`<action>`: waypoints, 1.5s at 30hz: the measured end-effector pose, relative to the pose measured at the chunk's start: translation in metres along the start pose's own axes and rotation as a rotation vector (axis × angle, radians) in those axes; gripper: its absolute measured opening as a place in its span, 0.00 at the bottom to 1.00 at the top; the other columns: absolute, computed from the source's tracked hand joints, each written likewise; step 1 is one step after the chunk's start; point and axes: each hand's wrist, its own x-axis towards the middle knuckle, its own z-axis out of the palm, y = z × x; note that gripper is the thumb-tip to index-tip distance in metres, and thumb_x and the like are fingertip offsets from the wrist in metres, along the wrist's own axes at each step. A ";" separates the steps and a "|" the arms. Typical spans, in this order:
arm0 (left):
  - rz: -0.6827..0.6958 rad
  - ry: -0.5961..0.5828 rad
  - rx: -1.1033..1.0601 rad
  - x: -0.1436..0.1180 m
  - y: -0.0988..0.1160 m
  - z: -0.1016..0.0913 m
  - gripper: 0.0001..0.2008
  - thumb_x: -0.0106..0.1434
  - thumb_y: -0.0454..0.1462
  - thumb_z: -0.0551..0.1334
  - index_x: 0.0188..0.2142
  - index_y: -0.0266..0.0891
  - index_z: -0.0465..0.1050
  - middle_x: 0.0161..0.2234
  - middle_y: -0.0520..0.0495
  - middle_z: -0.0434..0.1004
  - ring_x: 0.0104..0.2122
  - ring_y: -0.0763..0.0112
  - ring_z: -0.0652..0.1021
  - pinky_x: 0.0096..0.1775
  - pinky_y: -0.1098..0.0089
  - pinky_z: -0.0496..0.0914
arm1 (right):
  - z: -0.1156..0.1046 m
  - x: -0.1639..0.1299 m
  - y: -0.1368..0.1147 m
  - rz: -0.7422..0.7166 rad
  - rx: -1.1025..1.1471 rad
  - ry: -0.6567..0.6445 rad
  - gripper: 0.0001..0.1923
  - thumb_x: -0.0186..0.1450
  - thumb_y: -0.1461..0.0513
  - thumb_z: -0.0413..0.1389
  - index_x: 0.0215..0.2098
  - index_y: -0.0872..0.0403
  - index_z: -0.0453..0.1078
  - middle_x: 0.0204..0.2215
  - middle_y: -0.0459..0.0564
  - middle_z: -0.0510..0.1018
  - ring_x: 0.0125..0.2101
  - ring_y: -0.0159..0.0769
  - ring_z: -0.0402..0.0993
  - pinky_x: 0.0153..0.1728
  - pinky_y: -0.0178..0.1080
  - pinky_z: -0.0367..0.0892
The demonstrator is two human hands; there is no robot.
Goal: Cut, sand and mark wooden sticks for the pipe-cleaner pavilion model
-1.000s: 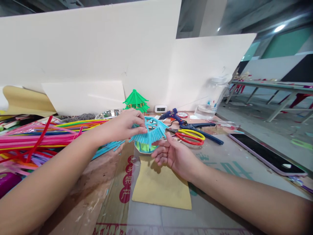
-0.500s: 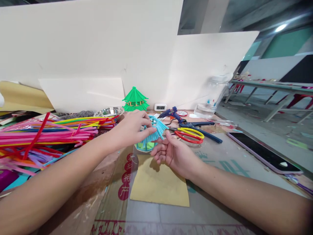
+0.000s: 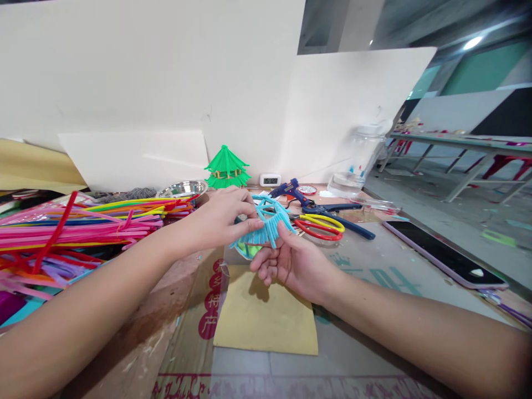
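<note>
A craft workshop: coloured straws (image 3: 83, 224), scissors (image 3: 320, 227) and a glue gun (image 3: 291, 191) are lying near the fingers (image 3: 266, 266).

Two bare forearms enter from lower corners, no sleeves within view. Left hand (image 3: 222, 217) and right hand (image 3: 293, 263) bare: no gloves, rings, watch or wristband seen. Fingernails short, unpainted where visible.

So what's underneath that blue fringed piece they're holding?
Under the blue fringed piece, held by the left hand and right hand, a green round base peeks out. Most of that base is covered by the fringe and fingers.
</note>
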 end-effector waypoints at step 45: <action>-0.060 0.020 -0.016 -0.001 -0.001 -0.002 0.19 0.68 0.49 0.57 0.29 0.40 0.75 0.34 0.48 0.71 0.39 0.63 0.71 0.43 0.63 0.60 | -0.001 -0.002 0.006 0.001 0.000 0.103 0.34 0.75 0.49 0.34 0.31 0.61 0.73 0.24 0.58 0.82 0.21 0.34 0.78 0.22 0.32 0.71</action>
